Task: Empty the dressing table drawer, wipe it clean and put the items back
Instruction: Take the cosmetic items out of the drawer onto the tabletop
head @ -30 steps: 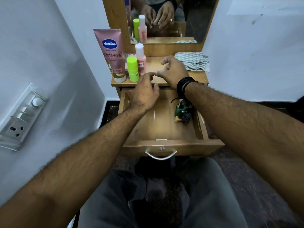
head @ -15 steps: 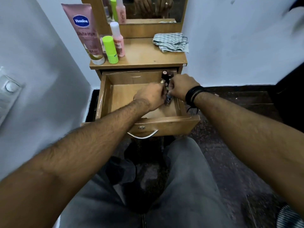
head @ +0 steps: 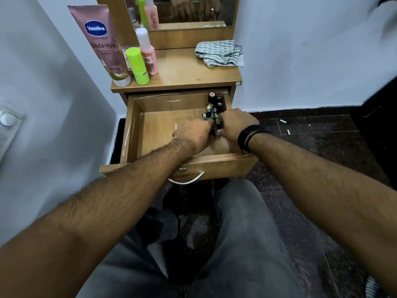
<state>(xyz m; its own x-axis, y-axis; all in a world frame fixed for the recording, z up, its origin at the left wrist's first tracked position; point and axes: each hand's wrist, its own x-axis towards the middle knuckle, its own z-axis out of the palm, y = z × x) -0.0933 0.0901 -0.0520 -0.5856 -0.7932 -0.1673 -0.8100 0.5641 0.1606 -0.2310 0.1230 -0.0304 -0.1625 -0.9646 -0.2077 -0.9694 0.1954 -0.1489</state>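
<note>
The wooden drawer of the dressing table is pulled out in front of me. Several small dark bottles stand upright in its back right corner. Just in front of them, my left hand and my right hand meet inside the drawer at its right side. Both have their fingers closed around a cluster of small bottles with green parts, which the hands mostly hide. The rest of the drawer floor is bare wood.
On the table top stand a pink Vaseline tube, a lime green bottle and a pink bottle at the left. A striped cloth lies at the right. A mirror rises behind, with white walls either side.
Both hands came down from the table top into the drawer and closed on the small bottles at its right side. Dark bottles now stand in the back right corner.
</note>
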